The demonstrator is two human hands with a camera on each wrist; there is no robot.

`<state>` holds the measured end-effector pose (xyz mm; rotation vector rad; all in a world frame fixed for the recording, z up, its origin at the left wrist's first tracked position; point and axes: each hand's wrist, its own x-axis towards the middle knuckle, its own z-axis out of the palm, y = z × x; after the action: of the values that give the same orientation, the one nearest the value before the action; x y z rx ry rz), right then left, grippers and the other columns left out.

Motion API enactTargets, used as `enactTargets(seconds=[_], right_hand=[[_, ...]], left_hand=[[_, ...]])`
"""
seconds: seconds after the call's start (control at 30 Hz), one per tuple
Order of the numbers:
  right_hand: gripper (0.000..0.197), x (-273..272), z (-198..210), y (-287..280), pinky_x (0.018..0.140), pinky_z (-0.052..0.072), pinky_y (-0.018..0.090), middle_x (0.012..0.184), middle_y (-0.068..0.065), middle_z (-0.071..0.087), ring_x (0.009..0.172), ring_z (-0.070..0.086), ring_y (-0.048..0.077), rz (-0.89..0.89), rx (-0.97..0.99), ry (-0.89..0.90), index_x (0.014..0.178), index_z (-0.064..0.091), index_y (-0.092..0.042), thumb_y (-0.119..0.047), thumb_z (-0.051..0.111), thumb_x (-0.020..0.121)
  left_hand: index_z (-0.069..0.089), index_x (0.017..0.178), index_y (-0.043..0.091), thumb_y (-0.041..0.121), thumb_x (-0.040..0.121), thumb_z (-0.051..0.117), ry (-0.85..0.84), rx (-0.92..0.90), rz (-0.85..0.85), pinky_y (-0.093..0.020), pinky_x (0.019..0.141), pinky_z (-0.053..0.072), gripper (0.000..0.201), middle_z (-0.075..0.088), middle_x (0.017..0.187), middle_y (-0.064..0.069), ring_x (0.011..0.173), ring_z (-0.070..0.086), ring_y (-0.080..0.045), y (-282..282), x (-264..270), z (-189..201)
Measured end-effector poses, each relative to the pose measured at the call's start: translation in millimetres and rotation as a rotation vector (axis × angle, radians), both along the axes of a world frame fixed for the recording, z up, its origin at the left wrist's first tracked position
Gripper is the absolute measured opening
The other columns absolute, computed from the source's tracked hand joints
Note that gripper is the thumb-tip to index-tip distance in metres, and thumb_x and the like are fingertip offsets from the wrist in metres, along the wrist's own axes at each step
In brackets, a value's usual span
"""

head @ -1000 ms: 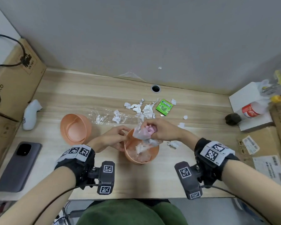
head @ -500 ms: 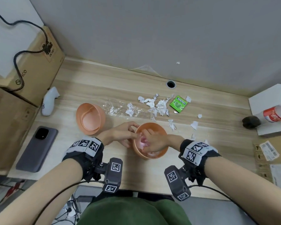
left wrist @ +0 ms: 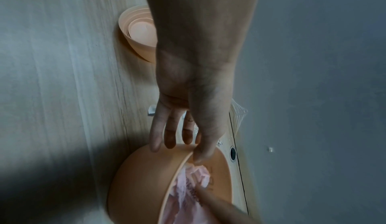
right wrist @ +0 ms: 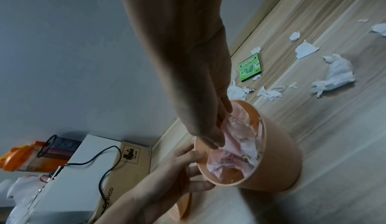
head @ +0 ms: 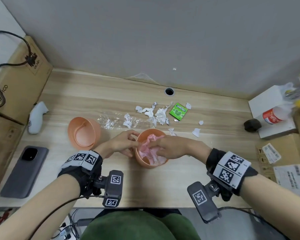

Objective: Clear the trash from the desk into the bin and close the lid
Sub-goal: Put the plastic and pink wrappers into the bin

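The small orange bin stands open at the desk's front middle. My left hand pinches its left rim, thumb inside and fingers outside. With straight fingers my right hand presses crumpled pink plastic down inside the bin. The orange lid lies upturned to the left. Behind the bin lie white paper scraps, a green gum pack and clear wrap.
A phone and a white controller lie at the left, by cardboard boxes. At the right are a white box, a bottle, a dark lump and more cartons. A cable hole sits near the wall.
My right hand has carried the pink plastic from above the bin down into it. The left hand has stayed on the rim.
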<state>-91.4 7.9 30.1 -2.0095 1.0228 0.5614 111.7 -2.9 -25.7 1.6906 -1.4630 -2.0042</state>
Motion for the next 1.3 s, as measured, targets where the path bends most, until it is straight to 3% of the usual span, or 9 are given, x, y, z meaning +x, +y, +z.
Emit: enactTargets(seconds=[0.33, 0.47, 0.6, 0.67, 0.83, 0.93, 1.1, 1.2, 1.3], right_hand=[[0.041, 30.6, -37.8, 3.1, 0.099, 0.038, 0.04, 0.136, 0.015, 0.049, 0.125, 0.044, 0.033, 0.315, 0.104, 0.325, 0.129, 0.049, -0.007, -0.011, 0.038, 0.09], [0.042, 29.7, -45.6, 2.5, 0.104, 0.034, 0.039, 0.141, 0.012, 0.045, 0.131, 0.039, 0.032, 0.276, 0.109, 0.26, 0.128, 0.051, -0.01, -0.007, 0.04, 0.087], [0.05, 15.2, -23.1, -4.2, 0.109, 0.024, 0.031, 0.148, 0.008, 0.038, 0.138, 0.029, 0.024, 0.151, 0.067, 0.009, 0.133, 0.048, -0.01, 0.006, 0.038, 0.086], [0.053, 6.2, -7.1, -5.6, 0.11, 0.03, 0.035, 0.146, 0.005, 0.042, 0.133, 0.037, 0.024, 0.043, 0.059, -0.078, 0.135, 0.047, -0.018, 0.004, 0.037, 0.088], [0.036, -6.4, 14.5, -6.1, 0.077, 0.042, 0.025, 0.109, 0.006, 0.068, 0.097, 0.06, 0.023, -0.118, -0.112, -0.13, 0.123, 0.06, -0.021, -0.011, 0.043, 0.092], [0.046, 1.7, 1.3, 1.6, 0.078, 0.037, 0.021, 0.116, 0.007, 0.063, 0.1, 0.054, 0.023, -0.025, 0.051, -0.011, 0.129, 0.055, -0.024, -0.004, 0.037, 0.091], [0.044, 23.9, -30.0, 9.0, 0.092, 0.034, 0.032, 0.133, 0.013, 0.053, 0.11, 0.047, 0.027, 0.166, 0.237, 0.24, 0.129, 0.051, -0.018, -0.005, 0.037, 0.089], [0.041, 30.3, -31.7, 1.4, 0.1, 0.04, 0.039, 0.131, 0.009, 0.053, 0.116, 0.049, 0.028, 0.149, 0.244, 0.17, 0.125, 0.054, -0.022, -0.009, 0.038, 0.088], [0.03, 28.1, -16.8, -11.4, 0.091, 0.05, 0.039, 0.115, 0.013, 0.063, 0.102, 0.06, 0.026, -0.1, 0.332, -0.082, 0.115, 0.06, -0.015, -0.008, 0.044, 0.091]], left_hand=[[0.059, 0.12, 0.017, 0.014, 0.087, 0.068, 0.018, 0.006, 0.057, -0.042, 0.082, 0.061, 0.034, 0.057, 0.09, -0.004, 0.075, 0.068, -0.015, 7.0, 1.4, -2.7], [0.059, 0.12, 0.017, 0.014, 0.088, 0.066, 0.025, -0.001, 0.064, -0.041, 0.083, 0.06, 0.033, 0.058, 0.088, -0.004, 0.075, 0.068, -0.015, 8.8, 1.9, -3.7], [0.058, 0.121, 0.018, 0.019, 0.087, 0.069, 0.028, -0.005, 0.056, -0.038, 0.082, 0.061, 0.035, 0.059, 0.091, -0.003, 0.077, 0.068, -0.014, 8.1, 2.7, -4.9], [0.057, 0.122, 0.018, 0.02, 0.087, 0.069, 0.029, 0.001, 0.046, -0.039, 0.084, 0.06, 0.037, 0.06, 0.092, -0.004, 0.082, 0.068, -0.016, 7.5, 3.0, -4.2], [0.058, 0.122, 0.017, 0.019, 0.087, 0.069, 0.016, -0.001, 0.033, -0.042, 0.085, 0.06, 0.037, 0.061, 0.093, -0.005, 0.083, 0.068, -0.017, 6.4, 2.9, -2.4], [0.057, 0.122, 0.016, 0.018, 0.088, 0.068, 0.01, -0.005, 0.05, -0.044, 0.086, 0.059, 0.036, 0.06, 0.092, -0.005, 0.08, 0.067, -0.017, 8.2, 2.5, -2.8], [0.061, 0.115, 0.018, 0.019, 0.086, 0.068, 0.033, 0.016, 0.037, -0.043, 0.085, 0.06, 0.03, 0.062, 0.094, -0.008, 0.084, 0.069, -0.02, 16.9, 7.7, -2.3], [0.063, 0.114, 0.016, 0.016, 0.086, 0.067, 0.016, 0.007, 0.029, -0.043, 0.084, 0.06, 0.028, 0.063, 0.094, -0.008, 0.083, 0.069, -0.018, 21.1, 14.1, -2.6], [0.065, 0.11, 0.018, 0.018, 0.083, 0.071, -0.006, -0.009, 0.027, -0.044, 0.086, 0.059, 0.028, 0.058, 0.09, -0.005, 0.079, 0.065, -0.014, 23.0, 25.2, -2.1]])
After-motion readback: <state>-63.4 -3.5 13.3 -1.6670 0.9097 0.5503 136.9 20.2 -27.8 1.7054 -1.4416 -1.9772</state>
